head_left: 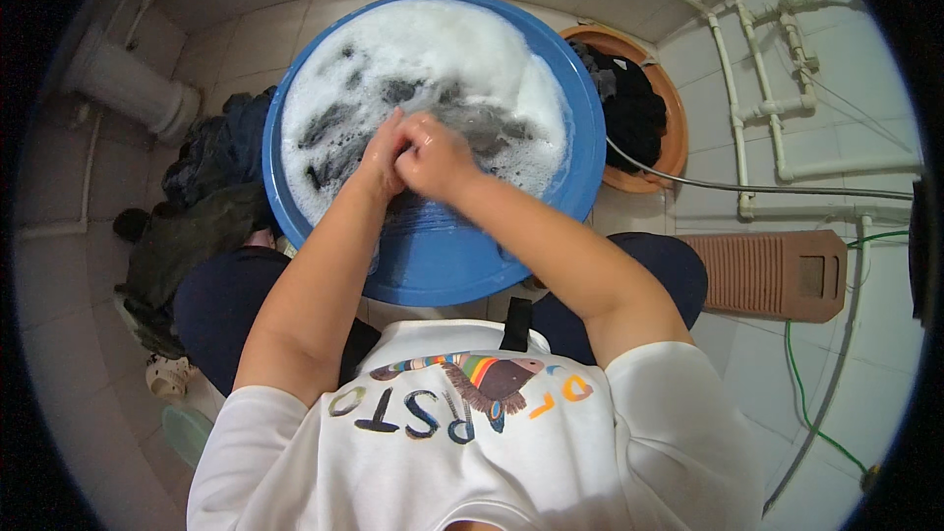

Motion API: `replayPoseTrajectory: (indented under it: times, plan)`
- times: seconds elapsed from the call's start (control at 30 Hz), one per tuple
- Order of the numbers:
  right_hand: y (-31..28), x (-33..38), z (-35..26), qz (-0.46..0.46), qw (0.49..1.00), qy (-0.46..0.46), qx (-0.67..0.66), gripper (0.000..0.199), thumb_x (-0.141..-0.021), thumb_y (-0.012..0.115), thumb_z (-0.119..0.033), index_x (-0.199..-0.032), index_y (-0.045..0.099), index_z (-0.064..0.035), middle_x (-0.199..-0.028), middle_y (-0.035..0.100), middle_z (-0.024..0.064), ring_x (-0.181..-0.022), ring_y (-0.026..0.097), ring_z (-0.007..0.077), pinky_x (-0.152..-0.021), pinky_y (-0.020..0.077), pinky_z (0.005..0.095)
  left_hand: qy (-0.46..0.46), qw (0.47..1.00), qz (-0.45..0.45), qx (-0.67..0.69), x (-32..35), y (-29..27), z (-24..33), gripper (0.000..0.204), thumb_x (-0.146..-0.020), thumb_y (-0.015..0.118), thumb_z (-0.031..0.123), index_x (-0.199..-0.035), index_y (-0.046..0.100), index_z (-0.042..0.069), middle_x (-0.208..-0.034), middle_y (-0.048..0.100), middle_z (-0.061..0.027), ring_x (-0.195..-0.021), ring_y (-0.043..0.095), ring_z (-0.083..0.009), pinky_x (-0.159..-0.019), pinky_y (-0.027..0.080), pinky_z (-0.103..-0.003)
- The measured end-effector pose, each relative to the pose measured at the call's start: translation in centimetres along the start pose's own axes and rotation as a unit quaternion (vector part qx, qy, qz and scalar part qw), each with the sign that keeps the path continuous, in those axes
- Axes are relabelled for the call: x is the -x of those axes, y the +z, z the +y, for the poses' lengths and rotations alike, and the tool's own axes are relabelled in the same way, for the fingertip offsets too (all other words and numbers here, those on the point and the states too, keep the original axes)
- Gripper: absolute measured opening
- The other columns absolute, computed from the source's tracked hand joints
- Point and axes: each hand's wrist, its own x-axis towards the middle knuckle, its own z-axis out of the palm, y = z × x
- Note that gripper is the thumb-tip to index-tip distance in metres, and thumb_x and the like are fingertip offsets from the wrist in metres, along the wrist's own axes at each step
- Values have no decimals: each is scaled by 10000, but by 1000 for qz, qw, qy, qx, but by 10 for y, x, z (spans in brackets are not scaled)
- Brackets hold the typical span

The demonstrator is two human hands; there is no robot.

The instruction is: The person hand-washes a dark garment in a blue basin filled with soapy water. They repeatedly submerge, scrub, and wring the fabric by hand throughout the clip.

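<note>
A large blue basin (433,270) holds white suds (462,44) and dark wet cloth (339,143) lying partly under the foam. Above the middle of it, my left hand (382,155) and my right hand (438,159) are pressed together, both wet. The right fingers are curled into a fist against the left hand, whose fingers are closed too. Whatever they grip, if anything, is hidden between them. Just below the hands, a ridged blue slope (425,219) of the basin shows, with dark cloth at its upper end.
An orange-brown basin (674,133) with black clothes (634,113) stands to the right, a metal hose (747,185) crossing beside it. A brown washboard (757,275) lies near the right knee. Dark clothes (221,152) are heaped left. White pipes (777,128) run along the wall.
</note>
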Motion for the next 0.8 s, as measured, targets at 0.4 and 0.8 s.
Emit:
replayPoseTrajectory:
  times: [0.4, 0.8]
  plan:
    - [-15, -11, 26, 56, 964, 256, 41, 316, -768, 530, -337, -668, 604, -47, -704, 593, 169, -656, 572, 339, -606, 452, 402, -20, 996, 87, -19, 42, 63, -25, 349, -840, 490, 355, -1022, 532, 60, -1001, 561, -107, -894, 557, -249, -748, 470, -439]
    - [-29, -4, 81, 13, 932, 335, 140, 335, -736, 577, -413, -736, 592, -78, -768, 623, 117, -726, 586, 299, -655, 445, 379, 21, 971, 114, -209, 41, 53, -30, 207, -810, 498, 236, -869, 571, 51, -792, 586, -76, -729, 552, -196, -695, 443, -325]
